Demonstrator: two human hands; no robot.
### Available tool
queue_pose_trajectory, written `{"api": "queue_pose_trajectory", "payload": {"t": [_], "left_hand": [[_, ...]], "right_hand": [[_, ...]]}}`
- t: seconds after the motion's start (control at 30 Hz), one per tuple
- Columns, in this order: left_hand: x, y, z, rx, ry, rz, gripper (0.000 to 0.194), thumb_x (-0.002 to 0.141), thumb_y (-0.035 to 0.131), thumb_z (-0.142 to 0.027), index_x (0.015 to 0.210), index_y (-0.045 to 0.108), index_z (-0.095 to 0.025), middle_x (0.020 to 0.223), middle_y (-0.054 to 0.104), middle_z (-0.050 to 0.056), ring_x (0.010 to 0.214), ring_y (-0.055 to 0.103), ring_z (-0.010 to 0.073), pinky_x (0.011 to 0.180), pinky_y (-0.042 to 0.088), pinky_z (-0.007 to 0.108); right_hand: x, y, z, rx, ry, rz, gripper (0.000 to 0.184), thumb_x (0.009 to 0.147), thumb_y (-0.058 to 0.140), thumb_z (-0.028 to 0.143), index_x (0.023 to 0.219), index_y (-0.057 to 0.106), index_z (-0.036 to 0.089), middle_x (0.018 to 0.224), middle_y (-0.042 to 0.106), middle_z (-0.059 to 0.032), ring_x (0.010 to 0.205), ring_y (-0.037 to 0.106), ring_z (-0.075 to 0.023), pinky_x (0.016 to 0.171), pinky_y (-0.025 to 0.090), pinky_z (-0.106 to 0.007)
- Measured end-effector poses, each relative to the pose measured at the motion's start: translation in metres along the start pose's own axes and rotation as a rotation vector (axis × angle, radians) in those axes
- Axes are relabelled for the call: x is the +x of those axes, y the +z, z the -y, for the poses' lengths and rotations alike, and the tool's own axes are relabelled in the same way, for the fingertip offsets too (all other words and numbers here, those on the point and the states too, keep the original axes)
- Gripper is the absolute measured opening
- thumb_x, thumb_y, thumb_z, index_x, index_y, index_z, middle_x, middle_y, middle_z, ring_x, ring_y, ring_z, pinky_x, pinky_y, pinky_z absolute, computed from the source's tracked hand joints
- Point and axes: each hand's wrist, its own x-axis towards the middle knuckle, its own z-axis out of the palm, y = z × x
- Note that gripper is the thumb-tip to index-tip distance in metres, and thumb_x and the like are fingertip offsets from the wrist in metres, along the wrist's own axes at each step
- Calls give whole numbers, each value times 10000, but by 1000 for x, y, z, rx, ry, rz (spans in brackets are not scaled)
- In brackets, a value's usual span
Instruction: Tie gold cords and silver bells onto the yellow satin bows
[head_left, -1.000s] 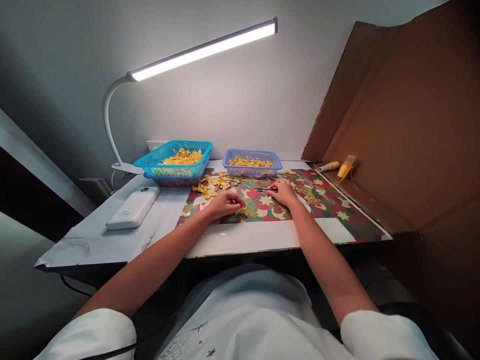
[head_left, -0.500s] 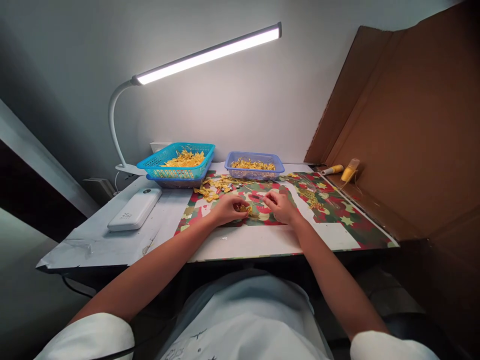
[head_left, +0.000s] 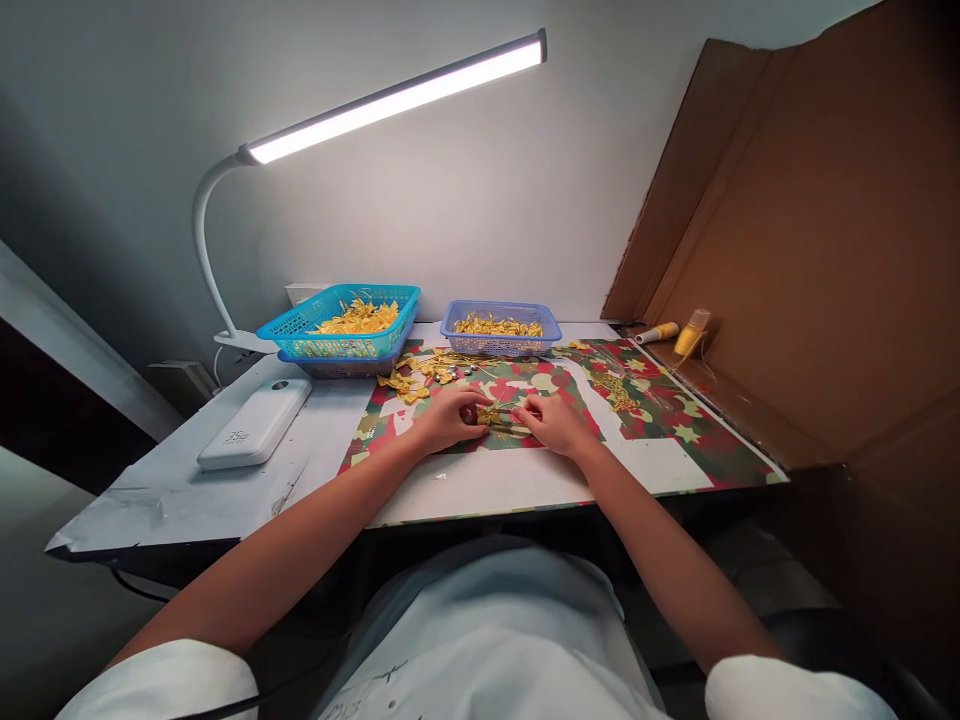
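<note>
L hand (head_left: 450, 420) pinched on yellow piece (head_left: 486, 414); R hand (head_left: 553, 422) fingers nearly closed.

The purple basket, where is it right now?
In the head view, the purple basket sits at the back of the table, near the wall, just right of the turquoise basket and beyond both hands.
</note>
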Motion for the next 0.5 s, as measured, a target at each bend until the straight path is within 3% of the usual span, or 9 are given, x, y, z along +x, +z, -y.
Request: {"api": "queue_pose_trajectory", "payload": {"t": [0.3,0.5], "left_hand": [[1,0,1,-67,31,19,345,670,736,-251,1001,693,-164,1009,633,58,573,560,62,561,497,219],[1,-1,-1,-79,32,45,337,685,710,-245,1012,678,-173,1073,615,65,625,605,84,556,503,221]], "right_hand": [[4,1,4,-47,78,8,389,876,474,463,591,450,199,598,548,-14,564,440,-139,526,226,-280],[7,3,6,-30,76,15,421,900,438,460,578,416,189,614,534,0,573,413,-123,526,221,-269]]}}
